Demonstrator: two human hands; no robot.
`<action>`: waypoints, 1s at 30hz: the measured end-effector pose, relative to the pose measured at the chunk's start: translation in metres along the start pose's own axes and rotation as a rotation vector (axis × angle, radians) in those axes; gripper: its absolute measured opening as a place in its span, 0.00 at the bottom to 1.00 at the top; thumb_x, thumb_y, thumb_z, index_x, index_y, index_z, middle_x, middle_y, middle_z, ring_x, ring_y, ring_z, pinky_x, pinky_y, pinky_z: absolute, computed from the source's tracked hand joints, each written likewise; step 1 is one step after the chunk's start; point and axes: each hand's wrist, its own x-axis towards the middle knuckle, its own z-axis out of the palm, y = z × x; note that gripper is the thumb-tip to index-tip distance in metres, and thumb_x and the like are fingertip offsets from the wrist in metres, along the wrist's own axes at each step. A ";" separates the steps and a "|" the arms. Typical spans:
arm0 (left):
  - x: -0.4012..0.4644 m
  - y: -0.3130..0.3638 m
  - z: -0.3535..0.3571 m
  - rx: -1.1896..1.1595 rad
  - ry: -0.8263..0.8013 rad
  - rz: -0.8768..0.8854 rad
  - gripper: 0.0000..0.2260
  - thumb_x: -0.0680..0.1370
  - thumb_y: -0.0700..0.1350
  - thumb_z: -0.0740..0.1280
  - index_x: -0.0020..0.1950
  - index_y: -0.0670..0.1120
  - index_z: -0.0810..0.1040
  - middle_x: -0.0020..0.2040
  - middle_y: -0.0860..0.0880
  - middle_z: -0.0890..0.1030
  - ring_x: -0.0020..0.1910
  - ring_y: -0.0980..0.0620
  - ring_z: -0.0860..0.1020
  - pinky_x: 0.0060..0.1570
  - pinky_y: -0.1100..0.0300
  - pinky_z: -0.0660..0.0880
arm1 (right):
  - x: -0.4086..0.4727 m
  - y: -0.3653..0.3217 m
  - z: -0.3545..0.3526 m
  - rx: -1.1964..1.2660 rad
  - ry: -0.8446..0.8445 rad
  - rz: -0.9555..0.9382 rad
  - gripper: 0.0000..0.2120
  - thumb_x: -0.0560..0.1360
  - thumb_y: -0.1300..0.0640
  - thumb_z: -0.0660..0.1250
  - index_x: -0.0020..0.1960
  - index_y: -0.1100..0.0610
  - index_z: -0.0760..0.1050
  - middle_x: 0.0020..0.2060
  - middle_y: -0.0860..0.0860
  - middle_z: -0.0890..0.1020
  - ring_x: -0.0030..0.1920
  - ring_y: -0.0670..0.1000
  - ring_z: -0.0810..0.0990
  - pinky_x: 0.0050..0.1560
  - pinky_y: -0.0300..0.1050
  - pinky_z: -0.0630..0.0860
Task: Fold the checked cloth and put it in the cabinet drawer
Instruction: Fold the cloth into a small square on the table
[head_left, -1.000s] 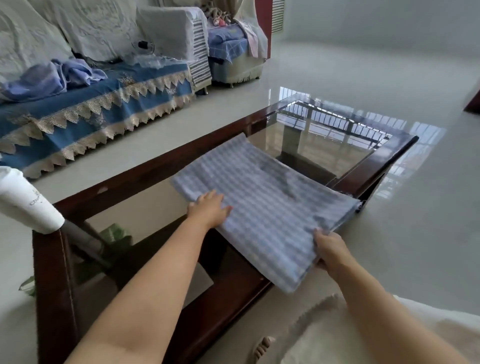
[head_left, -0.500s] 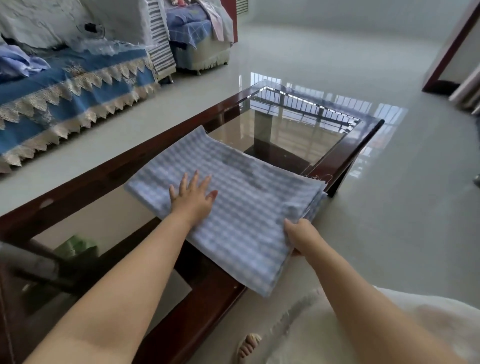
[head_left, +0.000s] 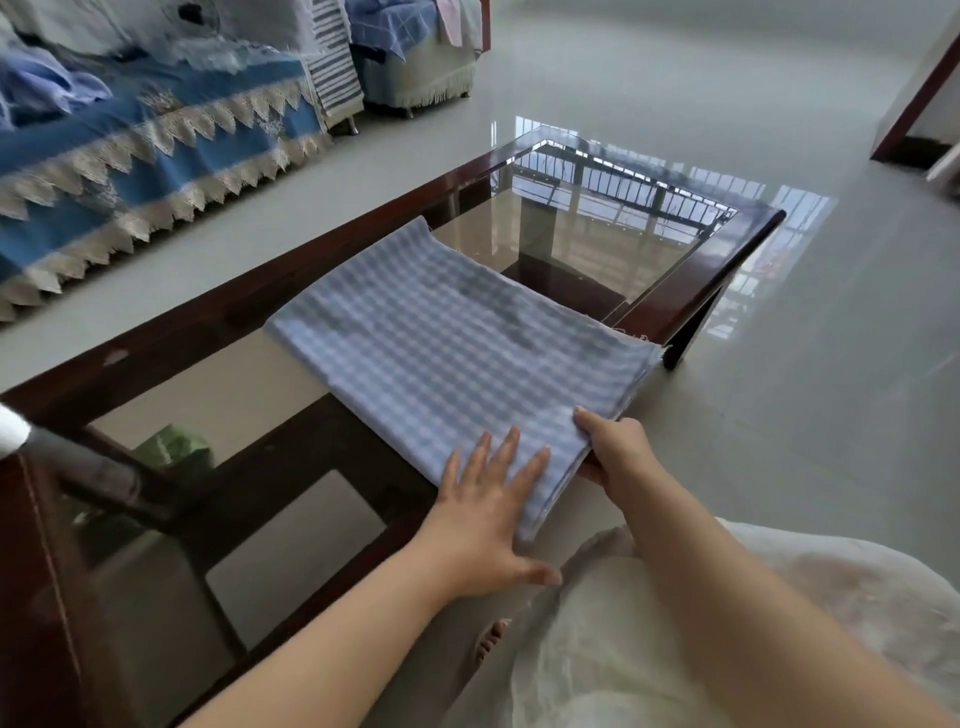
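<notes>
The counter (head_left: 332, 244) was a low glass-topped piece framed in dark red-brown wood, standing on a pale glossy tiled floor (head_left: 779, 364) that mirrored window light; beyond its far long edge stood a sofa (head_left: 156, 135) draped in blue cloth with a cream lace trim, and a second covered seat (head_left: 415, 57) beyond that; a green object (head_left: 174, 449) showed through the glass near the counter's left end. The checked cloth (head_left: 457, 353), pale blue and white and folded into a layered rectangle, lay across the counter's right half; its long axis ran from the far long edge to the near long edge, where its near corner overhung the wooden rim. The left hand (head_left: 480, 519) lay flat on that near corner, fingers straight and spread, thumb out to the side off the cloth; the right hand (head_left: 615, 449) gripped the cloth's near right edge, thumb on top, fingers curled beneath the stacked layers.
</notes>
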 end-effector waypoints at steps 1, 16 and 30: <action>-0.006 0.002 0.007 0.063 0.045 -0.058 0.46 0.73 0.63 0.63 0.72 0.59 0.28 0.73 0.52 0.27 0.73 0.46 0.29 0.71 0.45 0.32 | -0.004 0.000 0.003 -0.021 -0.017 -0.011 0.13 0.75 0.58 0.67 0.56 0.66 0.76 0.44 0.57 0.82 0.42 0.56 0.82 0.44 0.53 0.82; -0.123 -0.113 0.008 0.118 0.119 -0.134 0.38 0.74 0.57 0.62 0.77 0.55 0.44 0.78 0.51 0.41 0.77 0.50 0.40 0.75 0.53 0.46 | -0.130 0.014 0.105 -1.287 -0.694 -0.759 0.17 0.79 0.41 0.56 0.55 0.50 0.76 0.54 0.49 0.82 0.54 0.50 0.80 0.54 0.49 0.75; -0.092 -0.152 -0.002 0.162 0.331 0.012 0.23 0.76 0.50 0.64 0.72 0.50 0.68 0.71 0.44 0.70 0.70 0.39 0.67 0.68 0.44 0.65 | -0.030 0.000 0.061 -1.788 -0.351 -0.866 0.30 0.76 0.34 0.53 0.75 0.43 0.55 0.76 0.43 0.57 0.75 0.51 0.55 0.71 0.53 0.55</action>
